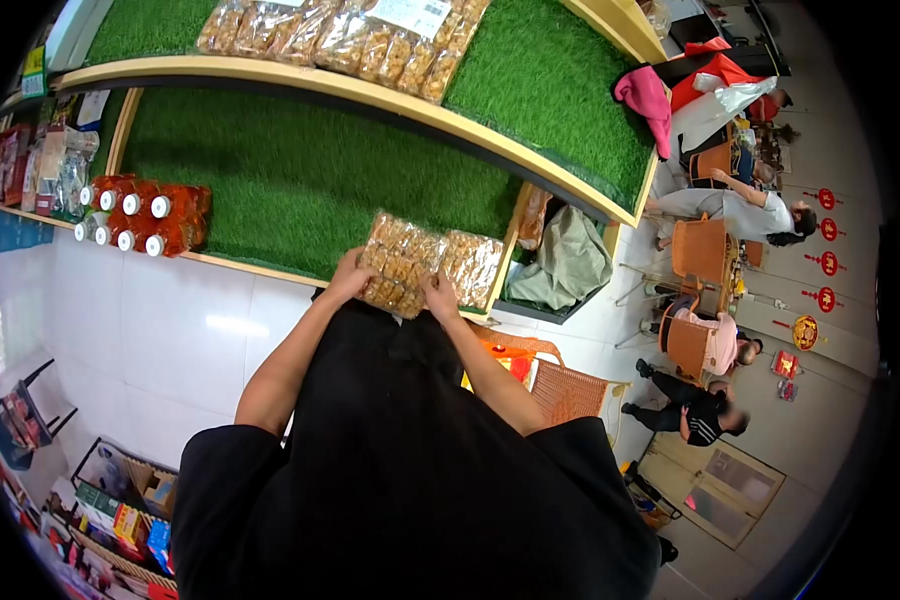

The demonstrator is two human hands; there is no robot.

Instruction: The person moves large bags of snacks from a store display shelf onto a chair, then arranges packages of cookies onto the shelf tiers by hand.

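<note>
Between my hands is a clear pack of brown clustered snacks (pixel 401 262), over the front edge of the lower green shelf (pixel 290 190). My left hand (pixel 351 277) grips its left side and my right hand (pixel 438 296) grips its right side, fingers closed on the wrap. Just right of it, a similar pack (pixel 472 268) lies at the shelf's right end. More such packs (pixel 345 40) lie on the upper green shelf (pixel 550 85). Part of the held pack's underside is hidden.
Bottles of red content with white caps (pixel 178 218) stand on the lower shelf's left. A grey-green bag (pixel 567 262) lies in a compartment at the right. A pink cloth (pixel 646 108) hangs at the upper shelf's corner. Several people, chairs and an orange woven basket (pixel 568 392) are at the right.
</note>
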